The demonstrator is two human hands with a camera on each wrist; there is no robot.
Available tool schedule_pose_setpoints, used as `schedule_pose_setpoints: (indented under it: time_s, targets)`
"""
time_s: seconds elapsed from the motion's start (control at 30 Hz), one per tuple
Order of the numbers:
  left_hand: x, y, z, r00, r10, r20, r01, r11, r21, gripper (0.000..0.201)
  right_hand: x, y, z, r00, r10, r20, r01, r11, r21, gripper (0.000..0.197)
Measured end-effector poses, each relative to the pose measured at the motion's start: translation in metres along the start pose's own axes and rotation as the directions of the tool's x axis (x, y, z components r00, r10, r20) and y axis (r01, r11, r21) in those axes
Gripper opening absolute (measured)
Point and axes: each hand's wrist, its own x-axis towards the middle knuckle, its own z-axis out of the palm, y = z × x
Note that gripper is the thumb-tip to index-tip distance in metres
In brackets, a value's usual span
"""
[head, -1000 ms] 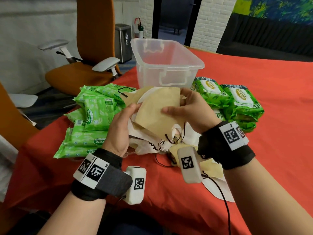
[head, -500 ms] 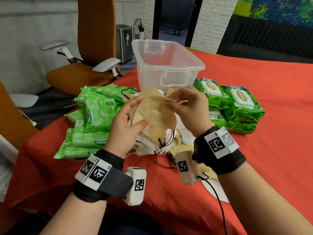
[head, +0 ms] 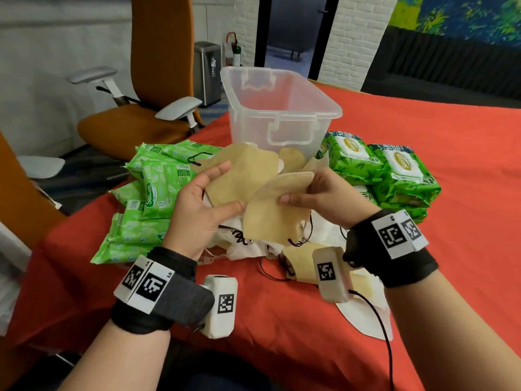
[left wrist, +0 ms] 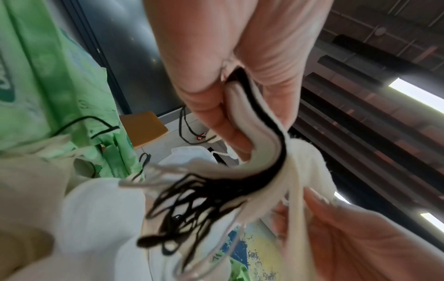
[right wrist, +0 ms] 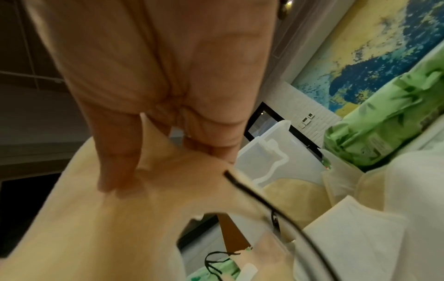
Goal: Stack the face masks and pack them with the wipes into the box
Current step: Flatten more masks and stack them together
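Observation:
My left hand (head: 208, 198) holds a small stack of tan face masks (head: 242, 176) between thumb and fingers; in the left wrist view the stack's edges (left wrist: 259, 152) and black ear loops hang from that grip. My right hand (head: 318, 193) pinches a single tan mask (head: 273, 215) by its upper edge, and it overlaps the stack's right side; the right wrist view shows the thumb pressed on that mask (right wrist: 134, 190). More white and tan masks (head: 253, 244) lie in a heap below both hands. The clear plastic box (head: 279, 108) stands behind, with nothing visible inside.
Light green wipe packs (head: 152, 198) are piled left of the masks. Darker green wipe packs (head: 394, 179) are stacked on the right. The red tablecloth (head: 423, 263) covers the table. An orange office chair (head: 141, 114) stands past the table's left edge.
The right hand has drawn one tan mask out and down to the right, so it now hangs partly apart from the stack. The left hand stays on the stack.

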Motion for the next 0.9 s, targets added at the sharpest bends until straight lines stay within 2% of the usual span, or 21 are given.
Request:
schedule_pose_setpoints:
  time_s: [0.07, 0.13, 0.27, 0.37, 0.43, 0.53, 0.6, 0.7, 0.77, 0.8, 0.9]
  targets:
    - [-0.001, -0.001, 0.002, 0.999, -0.01, 0.038, 0.01, 1.0, -0.002, 0.073, 0.003, 0.0, 0.006, 0.999, -0.033, -0.017, 0.031, 0.994, -0.104, 0.017]
    - [-0.001, -0.001, 0.005, 0.998, -0.029, 0.057, 0.031, 0.999, -0.037, 0.075, 0.005, 0.0, 0.009, 0.997, -0.045, -0.067, 0.036, 0.992, -0.122, 0.013]
    - [0.0, -0.001, 0.004, 1.0, -0.019, -0.008, 0.019, 1.0, -0.01, 0.059, 0.005, 0.0, 0.01, 0.98, -0.083, -0.182, 0.069, 0.994, -0.079, 0.017]
    - [0.003, -0.001, 0.005, 0.998, 0.0, -0.061, 0.0, 1.0, 0.003, 0.036, 0.004, 0.0, 0.008, 0.958, -0.179, -0.225, 0.14, 0.974, -0.178, 0.026]
    - [0.003, -0.002, 0.007, 0.997, 0.02, -0.072, -0.019, 1.0, 0.015, 0.023, 0.003, -0.002, 0.008, 0.938, -0.263, -0.224, 0.195, 0.938, -0.287, 0.017]
    - [0.001, -0.004, 0.007, 0.999, 0.008, -0.041, -0.007, 1.0, 0.014, 0.027, 0.003, -0.002, 0.009, 0.954, -0.269, -0.13, 0.198, 0.896, -0.397, 0.017]
    - [0.0, -0.005, 0.008, 1.0, 0.009, -0.029, -0.008, 1.0, 0.027, 0.026, 0.006, -0.003, 0.014, 0.969, -0.209, -0.134, 0.153, 0.928, -0.34, 0.018]
    - [-0.003, -0.004, 0.01, 1.0, -0.012, 0.005, 0.012, 0.999, 0.051, 0.022, 0.01, -0.004, 0.017, 0.962, -0.115, -0.249, 0.097, 0.992, -0.083, 0.019]
    - [-0.005, -0.004, 0.01, 0.998, -0.011, 0.066, 0.007, 0.998, 0.061, 0.02, 0.012, -0.003, 0.016, 0.956, -0.048, -0.289, 0.09, 0.987, 0.133, 0.014]
    - [-0.006, -0.004, 0.009, 0.996, -0.016, 0.093, 0.01, 0.998, 0.061, 0.02, 0.012, -0.003, 0.014, 0.95, -0.026, -0.311, 0.094, 0.974, 0.207, 0.018]
    - [-0.004, -0.007, 0.006, 0.994, -0.037, 0.102, 0.028, 0.996, 0.089, 0.033, 0.012, -0.005, 0.008, 0.901, -0.025, -0.432, 0.169, 0.94, 0.296, 0.023]
